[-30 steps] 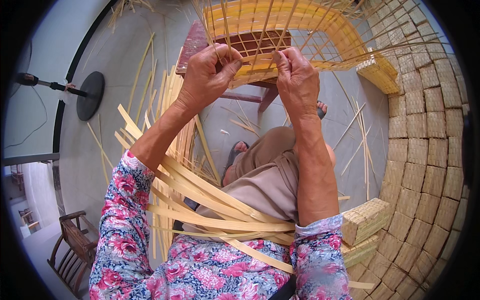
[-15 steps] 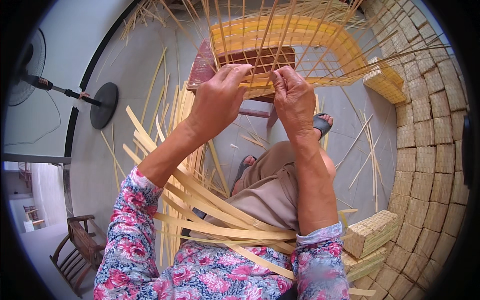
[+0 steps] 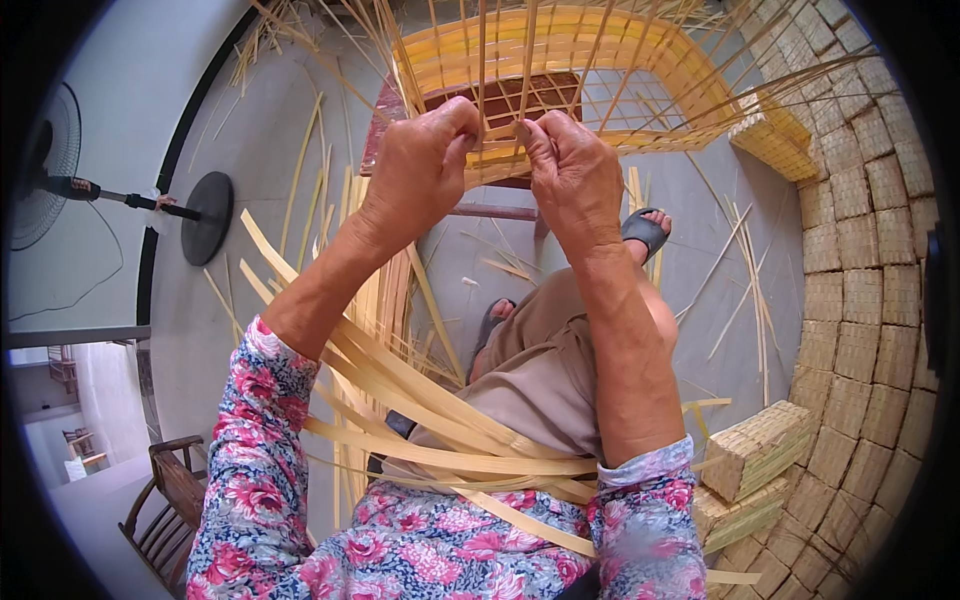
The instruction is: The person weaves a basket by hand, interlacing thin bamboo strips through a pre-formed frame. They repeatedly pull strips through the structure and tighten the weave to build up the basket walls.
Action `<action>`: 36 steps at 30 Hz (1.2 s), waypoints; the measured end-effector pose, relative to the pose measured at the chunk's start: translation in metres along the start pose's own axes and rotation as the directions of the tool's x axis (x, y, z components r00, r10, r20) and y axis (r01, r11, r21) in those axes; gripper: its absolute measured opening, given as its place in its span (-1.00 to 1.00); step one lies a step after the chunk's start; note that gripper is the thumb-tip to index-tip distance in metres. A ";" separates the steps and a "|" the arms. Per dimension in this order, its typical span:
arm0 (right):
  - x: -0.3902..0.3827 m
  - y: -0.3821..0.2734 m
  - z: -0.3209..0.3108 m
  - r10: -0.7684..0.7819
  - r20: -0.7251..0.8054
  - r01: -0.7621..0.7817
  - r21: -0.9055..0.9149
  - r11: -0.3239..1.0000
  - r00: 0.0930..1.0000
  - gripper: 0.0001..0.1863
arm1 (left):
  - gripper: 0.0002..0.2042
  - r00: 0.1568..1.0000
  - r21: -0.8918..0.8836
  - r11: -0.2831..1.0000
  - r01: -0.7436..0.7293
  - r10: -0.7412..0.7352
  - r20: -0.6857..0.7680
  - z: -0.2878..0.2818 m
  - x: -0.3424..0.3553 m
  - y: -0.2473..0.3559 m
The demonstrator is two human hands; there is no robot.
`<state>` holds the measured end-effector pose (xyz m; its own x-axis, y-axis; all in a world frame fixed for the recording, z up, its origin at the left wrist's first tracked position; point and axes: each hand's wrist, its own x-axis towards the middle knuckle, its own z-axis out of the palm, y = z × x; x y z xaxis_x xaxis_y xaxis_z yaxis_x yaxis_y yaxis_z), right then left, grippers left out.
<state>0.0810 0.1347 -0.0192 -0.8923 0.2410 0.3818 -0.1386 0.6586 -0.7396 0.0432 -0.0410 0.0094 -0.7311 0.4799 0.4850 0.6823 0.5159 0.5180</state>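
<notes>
An unfinished bamboo basket (image 3: 560,45) of yellow woven strips stands ahead of me, with long upright stakes rising from its rim. My left hand (image 3: 425,155) is closed in a pinch at the basket's near wall, fingertips against an upright stake. Just to its right, my right hand (image 3: 572,175) pinches another bamboo stake (image 3: 526,70) between thumb and curled fingers. Exactly what lies under the left fingertips is partly hidden. Beneath the basket is a dark red wooden stool (image 3: 376,140). Several long, flat bamboo strips (image 3: 440,400) lie across my lap.
A standing fan with a round black base (image 3: 208,218) is at the left, a wooden chair (image 3: 175,480) at the lower left. Stacked woven blocks (image 3: 855,340) line the right; loose ones (image 3: 760,450) sit nearer. Thin strips (image 3: 750,290) litter the grey floor.
Both hands have moved slightly left and up along the near wall. The left fingers, stretched out before, are now curled in. The view has shifted a little.
</notes>
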 end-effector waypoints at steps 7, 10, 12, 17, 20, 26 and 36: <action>-0.001 0.003 -0.001 0.030 0.012 -0.030 0.021 0.999 0.999 -0.71 | -0.93 0.990 0.122 0.992 0.008 -0.025 0.142 -0.005 0.011 -0.005; 0.000 0.003 -0.002 0.003 -0.004 -0.003 -0.020 1.000 1.000 -0.73 | -0.92 0.981 0.170 0.985 0.018 -0.051 0.190 -0.006 0.012 -0.010; 0.000 0.004 -0.003 -0.023 -0.008 0.022 -0.063 0.998 1.000 -0.73 | -0.92 0.979 0.163 0.987 0.007 -0.040 0.202 -0.006 0.011 -0.011; 0.000 0.007 -0.002 -0.071 -0.032 0.065 -0.166 0.984 0.997 -0.75 | -0.90 0.986 0.057 0.997 -0.045 0.036 0.161 -0.006 0.003 -0.013; 0.001 0.002 -0.004 -0.062 -0.027 0.052 -0.275 0.960 0.998 -0.75 | -0.88 0.986 0.190 0.981 -0.029 -0.003 0.169 -0.004 0.000 -0.010; 0.002 -0.003 0.000 0.125 0.020 -0.123 -0.092 0.988 0.992 -0.81 | -0.81 0.973 0.400 0.916 0.019 -0.109 0.204 0.002 0.002 0.001; -0.003 -0.002 -0.002 -0.011 -0.047 0.014 0.073 0.997 0.999 -0.95 | -0.88 0.983 0.413 0.910 -0.041 -0.038 0.181 0.001 -0.001 -0.011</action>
<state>0.0849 0.1344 -0.0180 -0.8697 0.2667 0.4153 -0.1821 0.6086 -0.7723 0.0365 -0.0459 0.0029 -0.7447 0.5802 0.3298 0.6499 0.7429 0.1604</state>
